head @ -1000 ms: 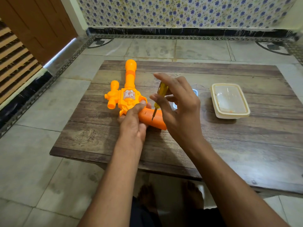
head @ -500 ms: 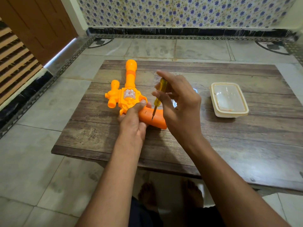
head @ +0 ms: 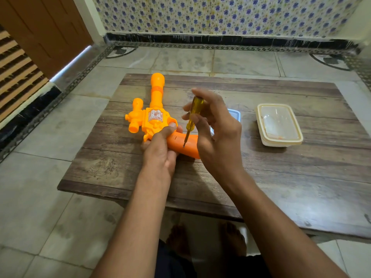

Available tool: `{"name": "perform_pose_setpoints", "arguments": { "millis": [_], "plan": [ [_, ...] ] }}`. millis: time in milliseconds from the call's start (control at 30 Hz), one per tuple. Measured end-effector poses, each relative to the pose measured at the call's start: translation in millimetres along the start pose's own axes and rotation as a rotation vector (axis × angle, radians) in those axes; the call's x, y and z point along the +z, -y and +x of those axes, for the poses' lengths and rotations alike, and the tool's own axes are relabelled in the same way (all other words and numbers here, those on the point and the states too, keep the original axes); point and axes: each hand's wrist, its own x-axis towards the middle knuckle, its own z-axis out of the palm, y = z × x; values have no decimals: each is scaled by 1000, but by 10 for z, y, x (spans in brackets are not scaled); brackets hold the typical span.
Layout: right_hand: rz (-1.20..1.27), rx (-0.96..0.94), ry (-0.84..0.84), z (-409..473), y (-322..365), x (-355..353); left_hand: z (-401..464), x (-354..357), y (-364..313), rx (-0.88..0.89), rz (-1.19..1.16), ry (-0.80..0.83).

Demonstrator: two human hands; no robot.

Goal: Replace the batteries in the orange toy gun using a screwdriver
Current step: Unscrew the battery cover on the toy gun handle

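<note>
The orange toy gun [head: 154,117] lies flat on the left half of a low wooden table [head: 261,177], its barrel pointing away from the person toward the far edge and its darker orange handle [head: 185,144] angled toward the table's middle. The left hand [head: 160,151] grips the gun where handle meets body, fingers curled round it and the thumb laid along the top. The right hand [head: 216,133] pinches a screwdriver [head: 191,117] with a yellow translucent handle between thumb and fingertips; the tool stands nearly upright, slightly tilted, and its metal tip rests on the upper face of the gun's handle.

Just beyond the right hand, partly hidden by it, a small blue-rimmed tray [head: 234,114] sits on the table; its contents cannot be made out. Farther right, well apart from the gun, stands a cream plastic container [head: 279,125], rectangular with rounded corners.

The near edge of the table passes beneath both forearms, and the person's bare feet [head: 202,241] show under it on the tiled floor [head: 40,197]. The gun's muzzle lies close to the far edge. Bare tabletop stretches to the right and toward the near right corner. A brown door [head: 46,31] stands at upper left, and a flower-patterned wall [head: 220,15] runs behind the table.
</note>
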Motion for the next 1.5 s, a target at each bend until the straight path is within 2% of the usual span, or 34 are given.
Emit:
{"name": "perform_pose_setpoints", "arguments": {
  "millis": [233,433,600,733,900,1100,1300,1500],
  "plan": [
    [-78,-41,-47,54,-15,-25,7,26,56,23,-5,15],
    [-15,-37,34,27,-14,-44,-17,19,49,19,-1,30],
    [-88,-56,-9,38,-7,-1,-54,36,27,19,-3,15],
    [-31,-23,49,28,-30,-31,-78,39,11,3,4,14],
    [-53,-44,-18,38,13,-2,-93,56,0,-7,6,2],
    [30,-3,37,7,27,2,-106,24,-44,-11,16,-15],
    [-39,-30,9,11,55,49,-145,42,-62,2,10,-25],
    [65,43,36,-2,45,20,-81,16,-51,-9,26,-4]
  ]
}}
